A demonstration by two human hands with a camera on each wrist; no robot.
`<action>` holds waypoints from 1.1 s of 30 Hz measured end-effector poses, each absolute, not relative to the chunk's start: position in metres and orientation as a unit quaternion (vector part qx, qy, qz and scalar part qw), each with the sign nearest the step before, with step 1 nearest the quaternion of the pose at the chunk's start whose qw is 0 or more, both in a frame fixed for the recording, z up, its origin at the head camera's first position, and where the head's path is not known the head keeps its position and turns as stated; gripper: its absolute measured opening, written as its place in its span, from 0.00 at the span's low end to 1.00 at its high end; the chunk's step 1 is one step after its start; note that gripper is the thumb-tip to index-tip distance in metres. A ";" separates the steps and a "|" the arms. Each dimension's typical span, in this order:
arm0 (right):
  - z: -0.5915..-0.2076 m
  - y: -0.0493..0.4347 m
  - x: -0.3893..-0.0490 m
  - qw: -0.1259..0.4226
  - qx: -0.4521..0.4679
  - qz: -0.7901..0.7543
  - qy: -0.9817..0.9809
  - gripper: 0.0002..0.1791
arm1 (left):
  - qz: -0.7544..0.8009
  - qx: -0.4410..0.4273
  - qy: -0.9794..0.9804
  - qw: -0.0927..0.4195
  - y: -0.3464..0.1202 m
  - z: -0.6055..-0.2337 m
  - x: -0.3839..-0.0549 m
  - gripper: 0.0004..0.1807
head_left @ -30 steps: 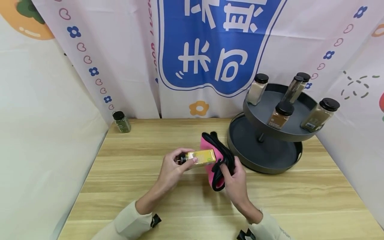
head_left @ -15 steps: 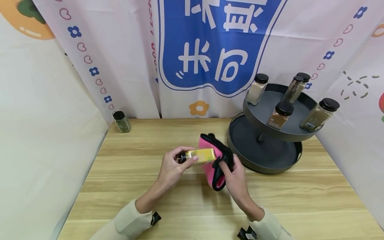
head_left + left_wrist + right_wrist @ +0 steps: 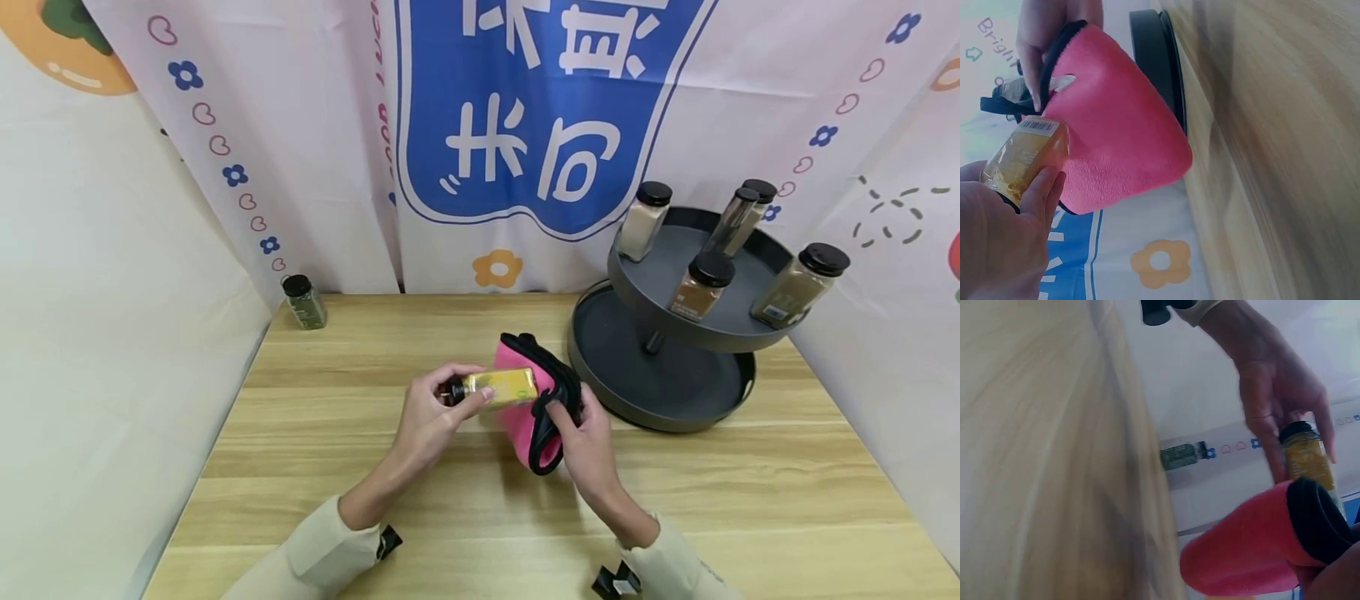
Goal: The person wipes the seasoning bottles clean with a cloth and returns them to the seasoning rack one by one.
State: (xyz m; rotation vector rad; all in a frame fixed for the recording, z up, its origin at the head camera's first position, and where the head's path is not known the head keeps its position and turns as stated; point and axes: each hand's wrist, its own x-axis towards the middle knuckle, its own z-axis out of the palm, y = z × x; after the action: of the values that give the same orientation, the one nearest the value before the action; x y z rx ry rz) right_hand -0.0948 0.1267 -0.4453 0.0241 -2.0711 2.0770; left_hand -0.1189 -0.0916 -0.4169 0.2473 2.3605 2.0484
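Observation:
My left hand (image 3: 429, 417) grips a spice jar (image 3: 512, 387) with a yellow label and a black lid, tilted on its side above the table. The lid end sits in my palm, and the jar's base points right. My right hand (image 3: 588, 446) holds a folded pink cloth (image 3: 517, 429) with black edging, thumb on top. Base and cloth meet or nearly meet; in the left wrist view the jar (image 3: 1029, 153) lies against the pink cloth (image 3: 1119, 119). From the right wrist, the cloth (image 3: 1241, 544) hides part of the jar's lower end.
A dark two-tier round rack (image 3: 660, 400) stands at the right, with several black-lidded spice jars on its upper tier, among them a brown one (image 3: 699, 292). A green spice jar (image 3: 306, 304) stands at the table's back left corner. Printed curtains (image 3: 337, 208) close off the back.
The cloth and my right hand have shifted slightly left along the jar's base. My left hand keeps its grip on the jar, nearly in place.

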 end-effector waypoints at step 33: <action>-0.432 0.132 -0.096 0.159 0.049 0.697 -0.697 0.07 | 0.644 0.073 0.762 -0.002 -0.097 -0.417 -0.121 0.18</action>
State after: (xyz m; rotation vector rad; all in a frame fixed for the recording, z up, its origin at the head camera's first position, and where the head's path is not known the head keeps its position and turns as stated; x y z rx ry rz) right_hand -0.0964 0.1319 -0.4322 0.1406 -1.9941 1.9934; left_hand -0.1211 -0.0967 -0.4173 0.2305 2.3960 2.0255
